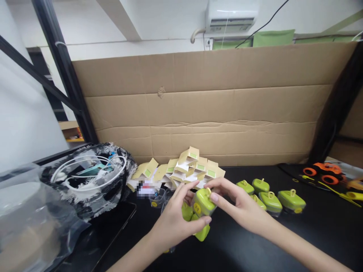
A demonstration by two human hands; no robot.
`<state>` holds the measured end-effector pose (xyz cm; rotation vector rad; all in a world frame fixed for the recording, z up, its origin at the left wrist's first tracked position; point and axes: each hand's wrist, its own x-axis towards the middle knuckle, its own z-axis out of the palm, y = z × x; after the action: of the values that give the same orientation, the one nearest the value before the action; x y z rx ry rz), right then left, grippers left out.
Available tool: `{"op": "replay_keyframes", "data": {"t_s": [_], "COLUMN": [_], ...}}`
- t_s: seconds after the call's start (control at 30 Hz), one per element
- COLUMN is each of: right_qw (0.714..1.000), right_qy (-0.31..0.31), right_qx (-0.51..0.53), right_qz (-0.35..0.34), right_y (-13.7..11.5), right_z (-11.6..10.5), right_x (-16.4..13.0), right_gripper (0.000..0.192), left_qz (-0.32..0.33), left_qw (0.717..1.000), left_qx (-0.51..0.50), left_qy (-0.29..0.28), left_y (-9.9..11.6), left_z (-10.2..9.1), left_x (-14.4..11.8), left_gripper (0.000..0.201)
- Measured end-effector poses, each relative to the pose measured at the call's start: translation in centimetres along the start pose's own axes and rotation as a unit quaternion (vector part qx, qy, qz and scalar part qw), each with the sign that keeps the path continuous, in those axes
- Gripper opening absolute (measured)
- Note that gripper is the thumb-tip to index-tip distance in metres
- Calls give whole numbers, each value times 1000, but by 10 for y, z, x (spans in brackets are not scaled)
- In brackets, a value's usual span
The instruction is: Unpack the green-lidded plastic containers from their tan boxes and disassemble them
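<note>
Tall cardboard panel (210, 107) stood upright, white air conditioner (232, 14) hung above, orange toy truck (327, 169) sat at right

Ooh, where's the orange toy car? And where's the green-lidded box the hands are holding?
Orange toy car (327, 169): head view, on its body.
Green-lidded box (203, 201): head view, on its lid.
</note>
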<state>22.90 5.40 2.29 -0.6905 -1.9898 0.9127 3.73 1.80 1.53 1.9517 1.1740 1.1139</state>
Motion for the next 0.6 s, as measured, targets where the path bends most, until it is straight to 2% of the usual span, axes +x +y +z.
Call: {"op": "replay_keyframes", "data": {"t_s": [0.07, 0.13, 0.2, 0.33, 0.4, 0.5, 0.6], "right_qw": [999, 999, 999, 997, 992, 991, 990], "right_qy": [12, 30, 38, 33, 43, 54, 86], "right_qx": [22, 32, 28, -56, -109, -116, -110], "right_qz": [24, 20, 5, -32, -51, -46, -31], "right_y": [3, 6, 7, 4, 1, -3, -2], "right_z": [5, 8, 9, 7, 6, 5, -2], "right_x": [0, 0, -1, -4, -5, -6, -5], "right_gripper": [22, 19, 20, 20, 18, 17, 20], "left_qz": [23, 32, 17, -54, -60, -44, -45], "left_qw": [996, 994, 997, 994, 993, 995, 985], "left_qx": [68, 89, 68, -63, -62, 35, 143], "left_qy": [45, 52, 22, -75, -85, -85, -87], "left_y": [2, 2, 0, 1, 7, 19, 29], "left_z": [4, 7, 7, 2, -6, -28, -59], "left_x": [-2, -3, -2, 1, 2, 0, -5], "left_gripper": [63, 64, 67, 67, 61, 49, 44]}}
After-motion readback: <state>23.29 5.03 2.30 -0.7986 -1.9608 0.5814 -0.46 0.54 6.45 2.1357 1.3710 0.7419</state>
